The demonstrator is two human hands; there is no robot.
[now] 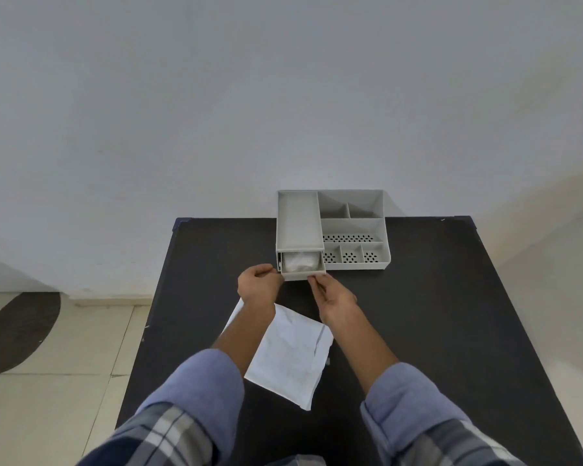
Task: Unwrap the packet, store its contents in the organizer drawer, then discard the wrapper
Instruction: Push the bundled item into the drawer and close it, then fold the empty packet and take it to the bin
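A: Where are the packet's contents seen?

B: A white bundle [299,261] is seen lying inside the drawer [303,272], which is pulled partly out from the left side of the grey organizer [350,227]. The organizer is placed at the far edge of the black table [451,314], against the wall.

A: How are the hands placed?

B: The left hand [259,284] is curled beside the drawer's left front corner; whether the corner is gripped or only touched cannot be told. The right hand [334,297] is laid against the drawer's front near its right end, the fingers loosely bent and the tips pressed to the front face. Nothing is clasped in it.

A: And the wrapper?

B: The white wrapper [293,354] is spread flat on the table, nearer the person, between the 2 forearms and partly covered by the left one. It is touched by neither hand. Blue sleeves [414,395] are rolled up past the wrists.
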